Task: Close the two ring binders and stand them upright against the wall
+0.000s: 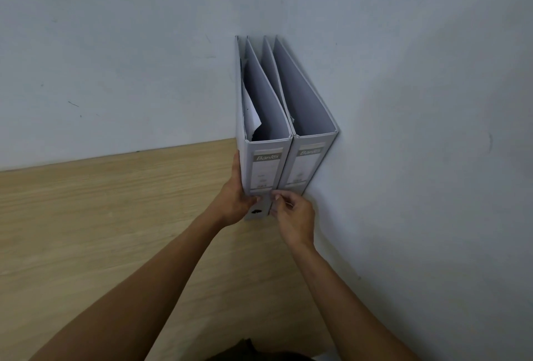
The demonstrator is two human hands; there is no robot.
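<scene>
Two grey ring binders stand upright side by side in the corner, spines towards me. The right binder (304, 164) rests against the right wall (418, 130). The left binder (264, 167) touches it and holds loose white paper inside. My left hand (233, 202) grips the lower left edge of the left binder's spine. My right hand (291, 216) pinches at the bottom of that same spine, fingertips near its finger hole. Both binders are closed.
The binders stand on a light wooden tabletop (101, 231) that meets a pale blue-grey back wall (144, 58). The right wall runs close beside my right forearm. A dark piece of clothing shows at the bottom edge.
</scene>
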